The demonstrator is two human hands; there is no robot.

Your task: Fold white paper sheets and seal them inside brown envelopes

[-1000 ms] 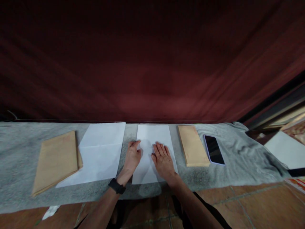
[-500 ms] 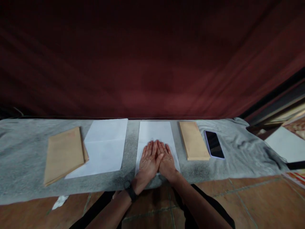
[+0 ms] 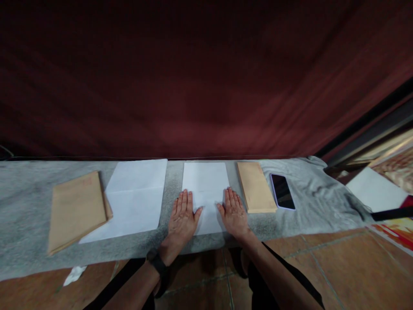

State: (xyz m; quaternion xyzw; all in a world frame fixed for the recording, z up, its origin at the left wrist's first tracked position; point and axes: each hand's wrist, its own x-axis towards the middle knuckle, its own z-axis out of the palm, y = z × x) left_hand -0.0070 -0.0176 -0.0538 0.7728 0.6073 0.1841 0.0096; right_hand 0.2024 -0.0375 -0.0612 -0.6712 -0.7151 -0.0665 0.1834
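Note:
In the head view a white sheet of paper (image 3: 206, 181) lies flat in the middle of the grey cloth, with a faint crease across it. My left hand (image 3: 183, 215) rests palm down on its left edge, fingers stretched and thumb pointing inward. On the right edge lies my right hand (image 3: 235, 213), also flat with the thumb inward. Neither hand grips anything. Just right of my right hand is a stack of brown envelopes (image 3: 258, 187). Left of my left hand are white sheets (image 3: 137, 198) with a crease across the middle.
More brown envelopes (image 3: 77, 206) overlap the white sheets at the left. A phone (image 3: 282, 191) lies right of the envelope stack. The grey cloth (image 3: 316, 202) covers the long surface, and a dark red curtain (image 3: 206, 99) hangs behind it. A white scrap (image 3: 75, 274) lies on the tiled floor.
My hands were together at the middle of the sheet, fingers overlapping. They have slid apart to its left and right edges. The view has shifted slightly.

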